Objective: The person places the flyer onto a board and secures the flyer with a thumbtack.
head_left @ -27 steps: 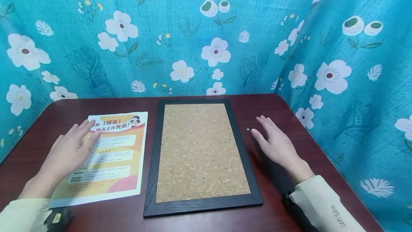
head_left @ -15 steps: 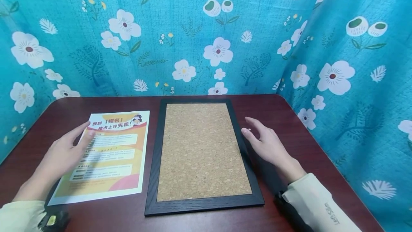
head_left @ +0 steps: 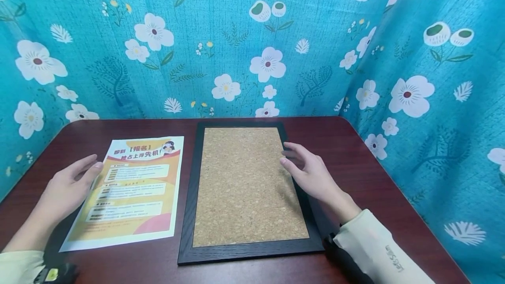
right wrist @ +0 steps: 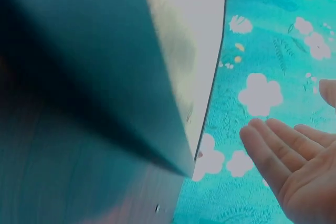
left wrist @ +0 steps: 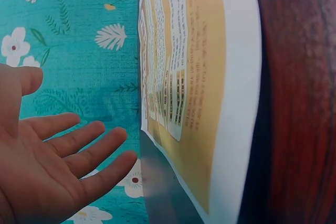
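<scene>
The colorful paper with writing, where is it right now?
In the head view, the colorful paper lies on the dark red table, left of the black-framed cork board and near the left hand.
</scene>
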{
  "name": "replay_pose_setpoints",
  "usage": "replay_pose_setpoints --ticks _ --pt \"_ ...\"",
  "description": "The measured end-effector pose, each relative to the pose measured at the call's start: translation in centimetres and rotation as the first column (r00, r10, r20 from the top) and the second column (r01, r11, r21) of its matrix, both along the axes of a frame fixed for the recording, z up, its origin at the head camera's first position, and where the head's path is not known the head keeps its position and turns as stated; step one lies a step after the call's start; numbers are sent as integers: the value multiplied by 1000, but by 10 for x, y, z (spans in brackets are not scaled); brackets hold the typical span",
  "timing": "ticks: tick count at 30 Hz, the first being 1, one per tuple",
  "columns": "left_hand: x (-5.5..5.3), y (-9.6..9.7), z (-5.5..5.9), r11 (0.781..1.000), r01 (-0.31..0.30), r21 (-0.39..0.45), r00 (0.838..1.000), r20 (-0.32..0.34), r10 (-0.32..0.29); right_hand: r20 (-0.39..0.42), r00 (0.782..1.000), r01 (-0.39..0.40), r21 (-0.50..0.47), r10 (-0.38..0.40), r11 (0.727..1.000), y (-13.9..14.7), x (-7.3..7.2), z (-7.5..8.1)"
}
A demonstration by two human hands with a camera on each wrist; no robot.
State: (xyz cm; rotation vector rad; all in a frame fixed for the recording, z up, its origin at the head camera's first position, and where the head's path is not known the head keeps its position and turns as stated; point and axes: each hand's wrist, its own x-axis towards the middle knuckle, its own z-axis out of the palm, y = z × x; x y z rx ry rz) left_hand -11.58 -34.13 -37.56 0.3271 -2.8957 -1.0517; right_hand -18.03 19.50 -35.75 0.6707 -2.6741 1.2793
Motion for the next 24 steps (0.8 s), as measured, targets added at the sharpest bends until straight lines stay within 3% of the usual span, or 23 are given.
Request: replay_pose_setpoints --ticks 6,12,18,24 --pt "2 -6 -3 999 -17 52 1000 7 16 69 996 -45 -98 52 994 -16 0 1" --pt "3 -8 -6 998 -11 63 1000 -18 12 176 979 -68 -210 106 975 -28 -1 2" --pt "1 -13 -9 993 -25 113 999 -28 28 288 944 -77 -288 163 954 -37 -2 6" --pt "1 -20 -8 985 -42 166 999 -17 46 341 913 -88 -366 222 926 -49 -3 7"
